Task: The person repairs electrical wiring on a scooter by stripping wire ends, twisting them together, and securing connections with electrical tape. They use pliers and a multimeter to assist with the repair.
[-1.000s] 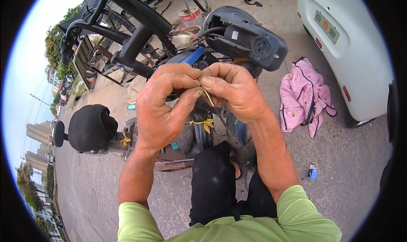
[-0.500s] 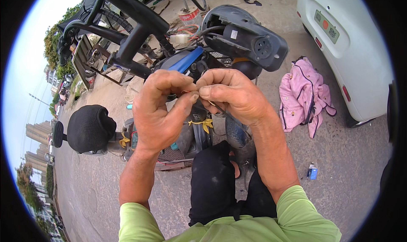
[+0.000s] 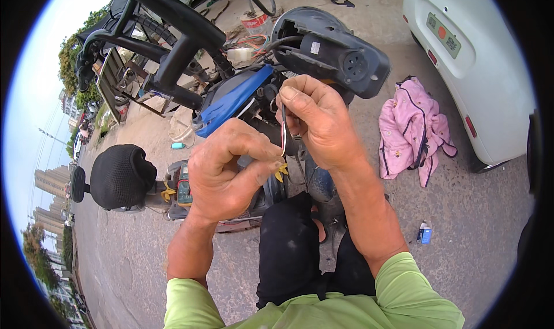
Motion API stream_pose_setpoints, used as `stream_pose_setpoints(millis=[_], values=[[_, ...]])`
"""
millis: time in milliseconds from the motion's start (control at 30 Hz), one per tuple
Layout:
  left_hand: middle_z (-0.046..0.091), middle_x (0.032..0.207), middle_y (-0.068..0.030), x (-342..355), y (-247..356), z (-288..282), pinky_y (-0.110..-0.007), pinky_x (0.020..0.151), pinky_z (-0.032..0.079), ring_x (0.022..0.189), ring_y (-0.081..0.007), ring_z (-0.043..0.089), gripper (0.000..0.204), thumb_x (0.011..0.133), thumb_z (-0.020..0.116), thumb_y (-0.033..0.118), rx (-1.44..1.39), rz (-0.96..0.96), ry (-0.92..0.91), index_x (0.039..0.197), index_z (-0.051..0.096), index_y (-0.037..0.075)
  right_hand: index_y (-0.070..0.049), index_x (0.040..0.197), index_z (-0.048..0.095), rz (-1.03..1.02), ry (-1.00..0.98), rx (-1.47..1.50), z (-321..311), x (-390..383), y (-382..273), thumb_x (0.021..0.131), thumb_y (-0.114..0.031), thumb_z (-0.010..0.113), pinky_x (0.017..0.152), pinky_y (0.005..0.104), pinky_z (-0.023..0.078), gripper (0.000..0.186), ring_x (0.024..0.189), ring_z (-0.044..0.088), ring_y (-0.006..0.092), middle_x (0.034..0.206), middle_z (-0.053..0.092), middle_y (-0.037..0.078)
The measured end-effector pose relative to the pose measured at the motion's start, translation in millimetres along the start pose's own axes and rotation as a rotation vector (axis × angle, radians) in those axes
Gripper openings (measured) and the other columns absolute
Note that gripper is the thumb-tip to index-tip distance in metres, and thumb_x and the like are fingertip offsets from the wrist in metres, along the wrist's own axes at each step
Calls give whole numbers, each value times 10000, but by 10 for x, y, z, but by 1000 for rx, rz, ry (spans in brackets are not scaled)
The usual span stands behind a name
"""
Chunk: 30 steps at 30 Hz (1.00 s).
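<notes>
A thin black-sheathed cable (image 3: 283,118) runs between my two hands, with red and white wires showing from its lower end. My right hand (image 3: 323,124) pinches the sheathed part between thumb and fingers, above and to the right. Lower on the left, my left hand (image 3: 231,170) is closed in a pinch at the ends of the wires. Its fingertips hide the wire tips. Just beyond my hands lies the blue panel (image 3: 234,107) of a two-wheeler. A black plastic housing (image 3: 329,49) with a round vented disc sits above my right hand.
Thick black tubes (image 3: 184,55) cross the upper left. A black knit-covered part (image 3: 123,176) stands at left, near a meter (image 3: 184,186). On the right lie a pink patterned cloth (image 3: 412,127) and a small blue box (image 3: 425,233), beside a white vehicle (image 3: 479,58).
My hands, together before, have moved apart: the right up, the left down. The cable with its red and white wires now shows between them, and more of the blue panel is visible.
</notes>
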<state>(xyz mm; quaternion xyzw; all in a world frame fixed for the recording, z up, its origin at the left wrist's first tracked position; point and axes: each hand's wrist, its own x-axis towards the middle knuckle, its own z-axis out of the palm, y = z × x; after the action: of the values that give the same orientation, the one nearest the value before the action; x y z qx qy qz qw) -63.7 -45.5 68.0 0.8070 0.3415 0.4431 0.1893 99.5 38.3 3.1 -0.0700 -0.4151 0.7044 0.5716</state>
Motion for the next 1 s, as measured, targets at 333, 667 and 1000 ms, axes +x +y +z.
stream_pose_setpoints(millis=[333, 667, 1000], values=[[690, 971, -135, 18, -29, 103, -251, 738, 587, 812, -143, 699, 185, 884, 688, -115, -284, -58, 313, 1023, 610, -21, -11, 1072, 632, -69, 117, -46, 139, -3, -13, 1002, -182, 691, 627, 211, 443, 195, 709, 556, 58, 838, 634, 0], [721, 969, -129, 74, 52, 3, -249, 734, 581, 813, -124, 688, 195, 904, 718, -61, -255, -197, 432, 1063, 612, -21, -5, 893, 728, -485, 82, -844, 312, -96, -22, 817, -51, 777, 677, 310, 522, 102, 717, 637, 176, 842, 651, 77], [743, 1040, -101, -93, 65, -416, -241, 691, 556, 784, -103, 681, 285, 960, 729, 118, 277, -202, 89, 1203, 694, -25, -21, 1071, 656, -150, -135, -366, 323, -171, 202, 1002, -172, 699, 806, 245, 503, 171, 885, 611, 82, 985, 665, 2]])
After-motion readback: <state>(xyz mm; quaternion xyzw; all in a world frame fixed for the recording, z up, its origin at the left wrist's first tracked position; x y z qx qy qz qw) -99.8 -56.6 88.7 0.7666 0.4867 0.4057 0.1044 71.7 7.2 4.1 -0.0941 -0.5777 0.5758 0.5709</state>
